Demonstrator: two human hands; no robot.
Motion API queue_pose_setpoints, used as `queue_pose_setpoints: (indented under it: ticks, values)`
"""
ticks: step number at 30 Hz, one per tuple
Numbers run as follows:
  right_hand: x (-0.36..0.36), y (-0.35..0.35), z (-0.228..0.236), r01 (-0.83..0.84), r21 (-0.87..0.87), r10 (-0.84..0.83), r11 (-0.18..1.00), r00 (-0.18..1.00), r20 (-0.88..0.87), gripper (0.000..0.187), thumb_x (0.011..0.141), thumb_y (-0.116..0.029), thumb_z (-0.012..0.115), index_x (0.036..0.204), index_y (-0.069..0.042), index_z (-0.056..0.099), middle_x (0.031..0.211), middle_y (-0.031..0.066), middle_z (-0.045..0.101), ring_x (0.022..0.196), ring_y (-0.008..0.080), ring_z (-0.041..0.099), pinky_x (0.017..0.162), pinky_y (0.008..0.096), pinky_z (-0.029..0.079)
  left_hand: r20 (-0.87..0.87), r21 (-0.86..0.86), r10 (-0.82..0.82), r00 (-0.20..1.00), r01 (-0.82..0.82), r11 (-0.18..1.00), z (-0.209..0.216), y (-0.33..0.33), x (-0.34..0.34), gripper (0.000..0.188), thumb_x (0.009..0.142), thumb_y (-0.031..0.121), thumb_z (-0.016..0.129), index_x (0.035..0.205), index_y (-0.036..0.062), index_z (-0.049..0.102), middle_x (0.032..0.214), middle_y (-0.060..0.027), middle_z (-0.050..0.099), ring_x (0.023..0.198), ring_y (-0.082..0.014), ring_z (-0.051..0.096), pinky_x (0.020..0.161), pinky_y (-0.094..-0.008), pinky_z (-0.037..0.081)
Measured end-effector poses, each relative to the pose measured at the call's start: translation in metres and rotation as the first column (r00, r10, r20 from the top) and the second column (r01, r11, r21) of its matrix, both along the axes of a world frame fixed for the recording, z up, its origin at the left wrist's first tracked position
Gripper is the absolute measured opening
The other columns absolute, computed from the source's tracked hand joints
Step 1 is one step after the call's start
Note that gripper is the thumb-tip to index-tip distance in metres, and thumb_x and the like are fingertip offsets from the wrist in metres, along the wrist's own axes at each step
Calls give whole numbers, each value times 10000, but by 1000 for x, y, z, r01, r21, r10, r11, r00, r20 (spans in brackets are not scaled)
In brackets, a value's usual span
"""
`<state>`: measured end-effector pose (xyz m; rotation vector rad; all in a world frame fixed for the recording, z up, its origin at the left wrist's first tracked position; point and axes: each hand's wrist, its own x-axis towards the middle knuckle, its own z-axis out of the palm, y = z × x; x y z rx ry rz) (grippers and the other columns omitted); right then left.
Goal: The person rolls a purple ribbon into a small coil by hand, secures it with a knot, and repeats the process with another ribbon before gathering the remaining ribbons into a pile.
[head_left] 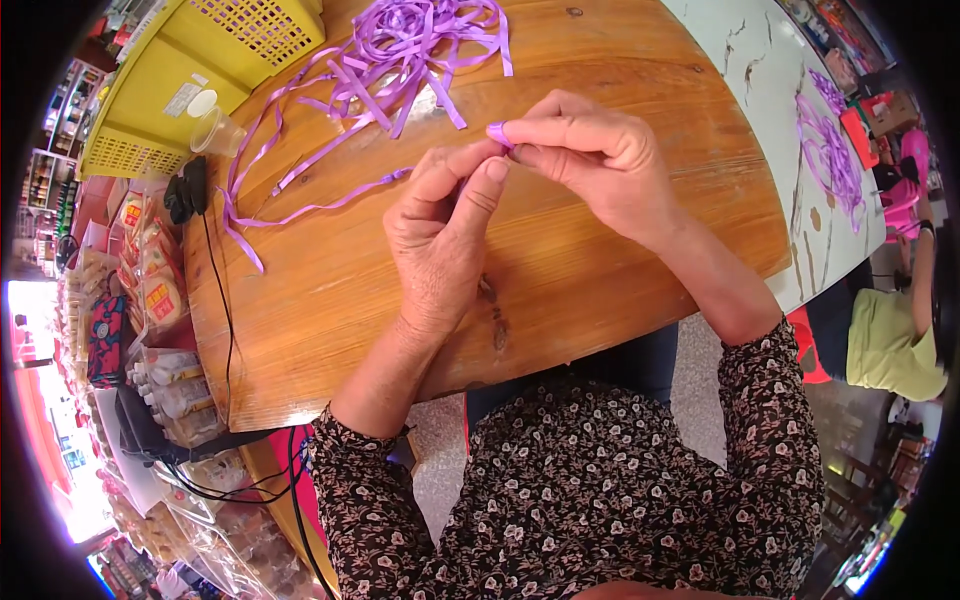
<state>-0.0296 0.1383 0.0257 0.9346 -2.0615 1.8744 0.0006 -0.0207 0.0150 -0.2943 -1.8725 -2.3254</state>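
Above the wooden table, my left hand (440,225) and my right hand (600,160) meet fingertip to fingertip. Both pinch a short piece of purple ribbon (499,133), whose end shows between the fingers. Thumb and index finger of each hand are pressed together on it; the rest of the piece is mostly hidden by my fingers. A strand of purple ribbon (335,203) runs along the table to the left of my left hand, reaching close to its knuckles. Further off lies a loose, tangled heap of the same ribbon (425,40).
The wooden table (580,290) adjoins a white marbled table (765,80) carrying more purple ribbon (830,160). A yellow crate (180,70), a clear plastic cup (217,133) and a black cable (222,300) are at the left. Another person in a yellow-green top (890,340) is at the right.
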Motion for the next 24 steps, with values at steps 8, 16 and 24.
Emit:
queue_pose_setpoints:
  ticks: [8, 16, 24]
  values:
    - [4, -4, 1, 278, 230, -180, 933, 911, -370, 239, 721, 62, 656, 939, -38, 656, 789, 52, 603, 722, 142, 582, 602, 237, 469, 181, 105, -6, 983, -14, 994, -3, 3, -2, 104, 814, 8, 647, 917, 7, 654, 793, 35, 542, 695, -32, 461, 632, -172, 374]
    - [3, -1, 6, 99, 202, -128, 974, 983, 135, 183, 781, 19, 640, 957, -21, 617, 794, 7, 608, 749, 77, 567, 671, 205, 456, 171, 170, -33, 985, 3, 986, -1, 0, -1, 54, 826, 38, 636, 876, 30, 653, 737, 60, 551, 595, -4, 421, 514, -162, 314]
    - [2, 1, 3, 145, 313, -74, 939, 971, -226, 203, 756, 38, 638, 941, -43, 653, 757, 33, 591, 701, 137, 564, 642, 237, 446, 209, 115, -34, 977, 9, 993, 1, 1, 0, 108, 834, 63, 608, 895, -24, 628, 630, 23, 517, 528, -45, 386, 480, -191, 271]
